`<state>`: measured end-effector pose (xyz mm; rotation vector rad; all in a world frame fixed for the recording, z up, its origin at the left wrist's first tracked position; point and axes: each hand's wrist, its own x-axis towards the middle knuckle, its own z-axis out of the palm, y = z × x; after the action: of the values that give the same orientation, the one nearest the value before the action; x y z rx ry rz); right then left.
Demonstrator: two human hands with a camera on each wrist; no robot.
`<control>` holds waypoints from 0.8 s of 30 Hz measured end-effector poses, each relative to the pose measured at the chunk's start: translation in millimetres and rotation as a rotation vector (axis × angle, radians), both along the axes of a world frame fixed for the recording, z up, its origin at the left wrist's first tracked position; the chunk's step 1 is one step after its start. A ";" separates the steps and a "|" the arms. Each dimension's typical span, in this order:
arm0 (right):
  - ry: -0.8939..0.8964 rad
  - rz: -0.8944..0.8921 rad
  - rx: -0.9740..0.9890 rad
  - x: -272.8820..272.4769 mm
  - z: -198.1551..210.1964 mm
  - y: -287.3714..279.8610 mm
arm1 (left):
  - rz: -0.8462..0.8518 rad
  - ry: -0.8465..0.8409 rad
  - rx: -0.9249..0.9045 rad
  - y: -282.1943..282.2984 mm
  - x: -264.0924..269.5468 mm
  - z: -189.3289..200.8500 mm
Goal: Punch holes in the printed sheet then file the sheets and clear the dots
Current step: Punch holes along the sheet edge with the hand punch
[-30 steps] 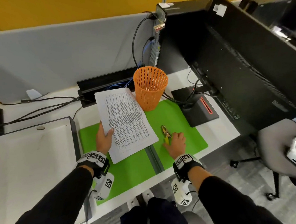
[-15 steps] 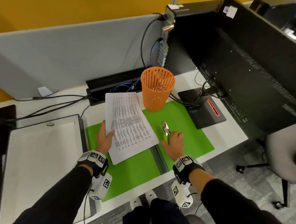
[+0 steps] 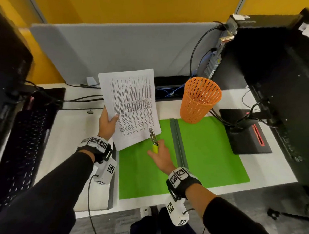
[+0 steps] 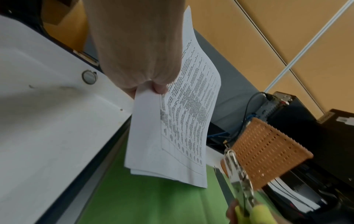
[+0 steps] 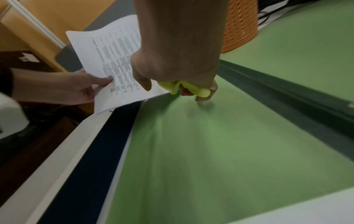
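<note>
We hold the sheets (image 3: 131, 107) pinched in our left hand (image 3: 106, 124); our right hand (image 3: 161, 157) grips the punch (image 3: 153, 139), its tip beside the sheets' lower edge.

Printed sheets (image 3: 131, 107) (several, stacked) lifted above open green folder (image 3: 206, 149); yellow-handled metal punch (image 3: 153, 140) at their lower edge

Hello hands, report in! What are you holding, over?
Left hand pinches the printed sheets, lifted off the green folder. Right hand grips the yellow-handled hole punch at their lower edge. Nothing blocking.
</note>
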<state>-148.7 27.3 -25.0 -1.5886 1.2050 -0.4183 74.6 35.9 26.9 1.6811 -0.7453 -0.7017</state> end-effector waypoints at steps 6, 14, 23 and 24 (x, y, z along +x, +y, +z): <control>-0.088 0.066 0.179 19.4 -5.3 16.9 | 0.080 0.039 -0.050 -7.8 15.1 14.6; -0.164 0.151 0.360 22.8 -9.3 15.3 | 0.066 0.130 -0.062 -5.0 11.0 21.8; -0.170 0.137 0.393 25.6 -10.7 14.0 | 0.097 0.212 -0.048 -4.6 9.8 18.0; -0.176 0.075 0.341 24.8 -7.7 14.6 | 0.096 0.214 -0.044 -3.8 11.0 18.0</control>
<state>-123.9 41.9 -32.7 -1.2719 1.0180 -0.2805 85.6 32.1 44.9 1.5622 -0.5225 -0.7774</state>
